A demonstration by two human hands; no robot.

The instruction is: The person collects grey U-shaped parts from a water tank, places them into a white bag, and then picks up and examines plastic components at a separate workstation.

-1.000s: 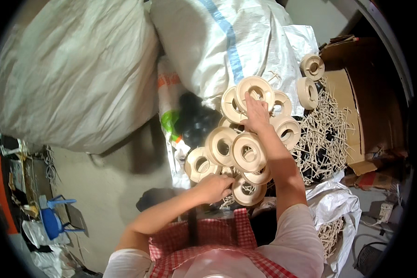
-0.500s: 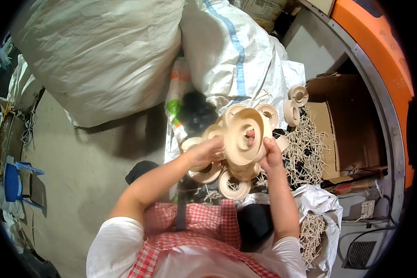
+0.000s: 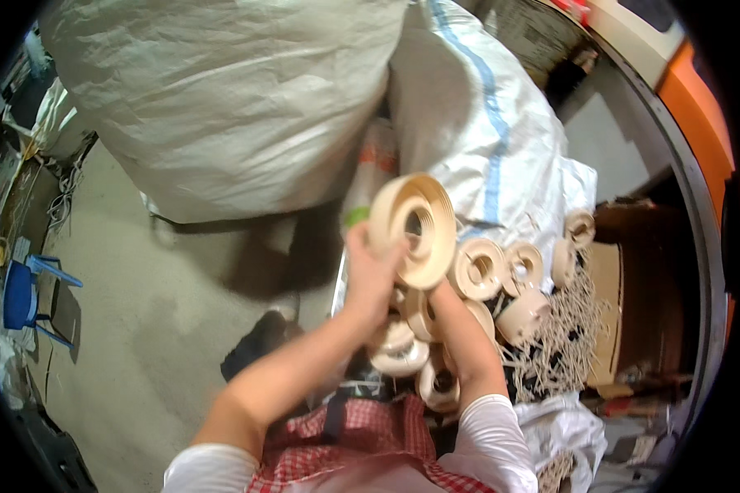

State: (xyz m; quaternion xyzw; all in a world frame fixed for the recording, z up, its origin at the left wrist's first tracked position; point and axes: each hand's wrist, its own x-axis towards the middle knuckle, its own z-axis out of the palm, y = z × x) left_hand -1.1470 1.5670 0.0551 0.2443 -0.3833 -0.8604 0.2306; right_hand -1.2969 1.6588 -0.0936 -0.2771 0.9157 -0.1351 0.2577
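My left hand (image 3: 372, 267) is closed on the left side of a cream plastic ring-shaped part (image 3: 436, 238), which is lifted and tilted, its ridged inner wall and round central hole facing up. Behind the part's lower edge my right hand (image 3: 442, 297) is almost wholly hidden; only the wrist and forearm show, so its fingers cannot be made out. Beneath and right of my hands lie several similar cream rings, among them a ring with a wide hole (image 3: 478, 269) and a tilted one (image 3: 524, 317).
Thin cream plastic sprues (image 3: 555, 345) lie heaped at the right, beside an open cardboard box (image 3: 607, 312). Large white sacks (image 3: 247, 107) stand ahead. A white bag (image 3: 563, 427) sits near my right elbow. A blue stool (image 3: 20, 296) stands far left on the concrete floor.
The held ring has moved up and left in the view and tilted differently. My right hand has passed from its right side to behind it. The whole view has shifted.
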